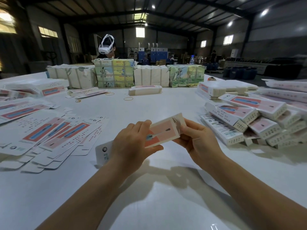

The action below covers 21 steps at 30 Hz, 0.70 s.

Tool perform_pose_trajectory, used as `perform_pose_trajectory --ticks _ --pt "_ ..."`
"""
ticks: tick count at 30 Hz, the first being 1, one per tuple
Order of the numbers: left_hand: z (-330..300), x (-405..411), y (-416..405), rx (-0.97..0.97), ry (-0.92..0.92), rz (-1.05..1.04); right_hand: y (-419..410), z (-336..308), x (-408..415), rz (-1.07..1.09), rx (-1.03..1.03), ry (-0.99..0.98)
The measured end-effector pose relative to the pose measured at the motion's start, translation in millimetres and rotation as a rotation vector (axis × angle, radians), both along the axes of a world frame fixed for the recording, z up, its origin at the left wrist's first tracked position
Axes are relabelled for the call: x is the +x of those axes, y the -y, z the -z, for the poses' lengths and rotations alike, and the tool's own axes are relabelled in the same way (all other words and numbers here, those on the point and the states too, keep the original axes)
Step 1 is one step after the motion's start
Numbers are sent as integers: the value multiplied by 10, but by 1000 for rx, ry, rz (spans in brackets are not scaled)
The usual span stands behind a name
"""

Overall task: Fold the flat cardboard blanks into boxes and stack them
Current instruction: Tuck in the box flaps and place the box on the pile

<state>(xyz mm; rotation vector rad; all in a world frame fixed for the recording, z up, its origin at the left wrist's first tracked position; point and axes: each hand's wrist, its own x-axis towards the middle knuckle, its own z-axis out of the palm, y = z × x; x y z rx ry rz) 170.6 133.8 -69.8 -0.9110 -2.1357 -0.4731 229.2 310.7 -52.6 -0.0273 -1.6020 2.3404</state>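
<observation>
Cardboard box (163, 131) gripped by left hand (132, 143) and right hand (199, 143) over table (166, 103).

Bare table (166, 103) lies ahead between flat blanks (49, 133) and stacked boxes (252, 120).

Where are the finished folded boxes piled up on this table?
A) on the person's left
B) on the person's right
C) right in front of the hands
B: the heap of folded boxes lies at the table's right side, while flat blanks spread on the left.
</observation>
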Motion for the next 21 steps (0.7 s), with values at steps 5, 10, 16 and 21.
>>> perform_pose_trajectory --ticks 5,10,16,21 --pt "2 7 12 38 70 22 53 -30 41 4 61 -29" --pt "-6 36 5 21 100 10 129 -51 115 40 197 -75" --pt "-31 62 -27 -43 57 -27 142 -4 137 244 582 -101" --pt "-74 49 -20 -133 -45 -76 129 -16 168 394 870 -137"
